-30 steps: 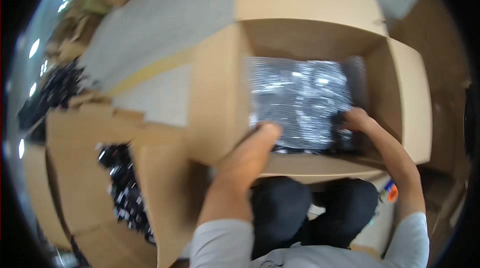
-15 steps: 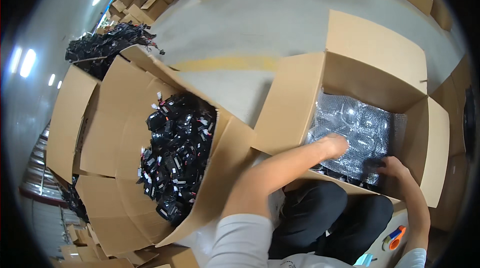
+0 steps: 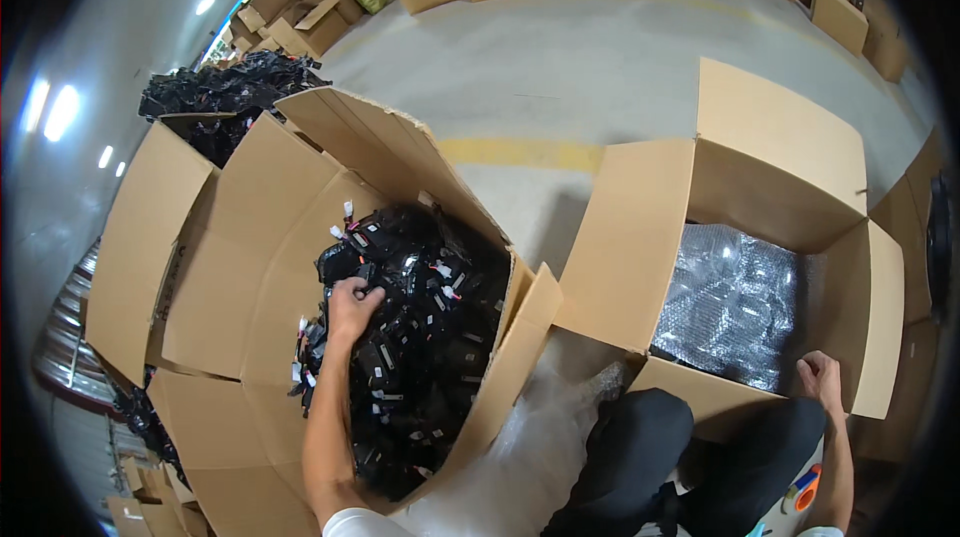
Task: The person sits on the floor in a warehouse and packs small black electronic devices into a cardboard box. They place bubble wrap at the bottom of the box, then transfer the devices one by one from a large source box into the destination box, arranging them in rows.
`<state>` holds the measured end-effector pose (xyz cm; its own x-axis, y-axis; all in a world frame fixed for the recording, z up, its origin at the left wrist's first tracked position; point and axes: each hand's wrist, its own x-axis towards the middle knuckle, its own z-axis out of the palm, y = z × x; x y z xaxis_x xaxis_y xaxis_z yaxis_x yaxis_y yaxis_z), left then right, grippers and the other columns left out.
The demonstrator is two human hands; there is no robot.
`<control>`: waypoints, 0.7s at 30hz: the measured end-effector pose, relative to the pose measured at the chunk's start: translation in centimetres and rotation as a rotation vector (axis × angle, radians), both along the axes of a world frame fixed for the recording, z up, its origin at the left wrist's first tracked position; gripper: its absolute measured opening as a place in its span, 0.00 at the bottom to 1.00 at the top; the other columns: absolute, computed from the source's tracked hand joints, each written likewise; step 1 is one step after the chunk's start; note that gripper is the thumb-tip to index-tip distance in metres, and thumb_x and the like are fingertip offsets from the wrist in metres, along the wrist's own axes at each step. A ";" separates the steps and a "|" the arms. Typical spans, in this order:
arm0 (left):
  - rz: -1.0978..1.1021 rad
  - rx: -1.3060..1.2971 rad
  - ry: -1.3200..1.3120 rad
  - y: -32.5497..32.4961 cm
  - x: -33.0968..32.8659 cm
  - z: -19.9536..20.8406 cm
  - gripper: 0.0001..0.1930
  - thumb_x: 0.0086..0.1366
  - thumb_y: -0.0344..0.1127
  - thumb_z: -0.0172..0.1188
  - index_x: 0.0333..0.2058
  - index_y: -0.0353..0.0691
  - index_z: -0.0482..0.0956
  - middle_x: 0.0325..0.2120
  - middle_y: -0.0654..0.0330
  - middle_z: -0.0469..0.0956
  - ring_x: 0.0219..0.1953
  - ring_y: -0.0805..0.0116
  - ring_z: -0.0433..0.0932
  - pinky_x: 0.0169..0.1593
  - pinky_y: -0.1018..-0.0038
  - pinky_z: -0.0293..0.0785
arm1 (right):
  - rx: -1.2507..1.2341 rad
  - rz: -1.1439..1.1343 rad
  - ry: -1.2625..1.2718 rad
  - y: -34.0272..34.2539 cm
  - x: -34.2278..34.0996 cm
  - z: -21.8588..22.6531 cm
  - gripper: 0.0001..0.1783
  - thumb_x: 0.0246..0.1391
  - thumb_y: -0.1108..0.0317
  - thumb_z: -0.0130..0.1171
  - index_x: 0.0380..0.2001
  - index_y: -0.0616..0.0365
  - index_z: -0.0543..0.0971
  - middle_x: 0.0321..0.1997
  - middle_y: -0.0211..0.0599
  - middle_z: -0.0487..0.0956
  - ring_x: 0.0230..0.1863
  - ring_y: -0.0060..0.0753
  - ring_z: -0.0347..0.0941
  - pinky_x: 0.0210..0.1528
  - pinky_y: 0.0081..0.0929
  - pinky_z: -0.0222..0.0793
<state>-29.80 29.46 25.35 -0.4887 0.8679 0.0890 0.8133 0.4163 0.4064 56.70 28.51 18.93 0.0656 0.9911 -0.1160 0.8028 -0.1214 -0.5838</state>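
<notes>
Grey floor (image 3: 520,67) beyond; black packs (image 3: 400,282) beneath left fingers (image 3: 348,286); right fingers (image 3: 808,370) near carton rim (image 3: 715,380); both grips unclear.

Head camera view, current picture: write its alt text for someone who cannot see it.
A person's left hand touches a heap of small black parts inside a large open cardboard box. To the right, the right hand is at the near right corner of a second open box, where bubble wrap lies inside.

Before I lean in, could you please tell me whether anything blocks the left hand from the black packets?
Nothing visible does: the left hand is inside the left cardboard box, right at the black packets.
</notes>
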 end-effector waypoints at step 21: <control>0.161 -0.446 -0.245 15.9 -17.5 -7.0 0.32 0.60 0.59 0.69 0.50 0.33 0.82 0.41 0.54 0.85 0.40 0.59 0.82 0.45 0.64 0.78 | -0.232 -0.014 -0.141 1.6 -1.6 -0.4 0.12 0.50 0.69 0.63 0.32 0.70 0.84 0.28 0.46 0.83 0.29 0.34 0.78 0.35 0.32 0.73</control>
<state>-47.28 45.37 18.34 -0.5789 0.7075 -0.4054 0.6283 0.7039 0.3313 55.15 30.12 18.49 0.1111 0.9379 -0.3286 0.8715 -0.2508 -0.4213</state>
